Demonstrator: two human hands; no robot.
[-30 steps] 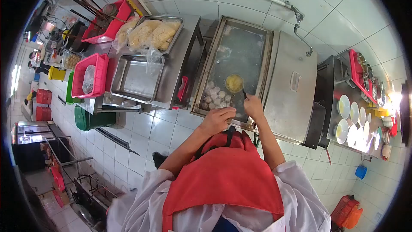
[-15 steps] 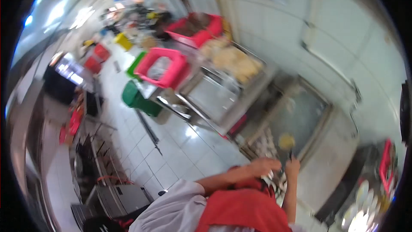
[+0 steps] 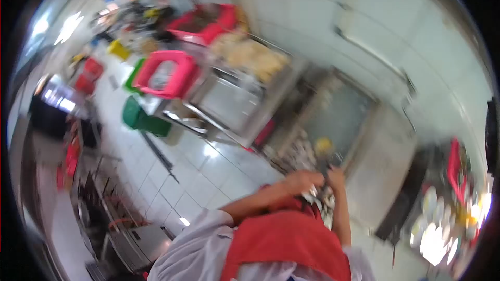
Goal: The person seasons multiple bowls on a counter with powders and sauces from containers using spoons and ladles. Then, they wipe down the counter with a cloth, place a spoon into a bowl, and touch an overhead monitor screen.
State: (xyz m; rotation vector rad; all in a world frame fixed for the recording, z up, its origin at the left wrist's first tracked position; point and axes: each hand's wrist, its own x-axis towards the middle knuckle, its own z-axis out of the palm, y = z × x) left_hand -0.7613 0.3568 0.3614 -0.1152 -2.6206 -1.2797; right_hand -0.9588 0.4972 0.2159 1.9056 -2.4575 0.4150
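My left hand is closed, with fingers curled close to my right hand; what it holds, if anything, is blurred, though small pale bits show just below it. My right hand is closed round a thin dark-handled tool, whose far end is smeared by motion. Just beyond the hands lies a rectangular grey metal-framed basin. A round yellow piece is on its grey surface, near the tool. Along the basin's left side is a strip of pale pieces.
Left of the basin, a steel tray stands beside a tray of pale yellow food. Pink tubs, a green bin and a dark bar on the tiled floor lie further left. Stacked white dishes are at right.
My view has swung, so the scene sits further left and higher. My hands stay close together by the basin, the right still gripping the dark handle, now with its tip blurred.
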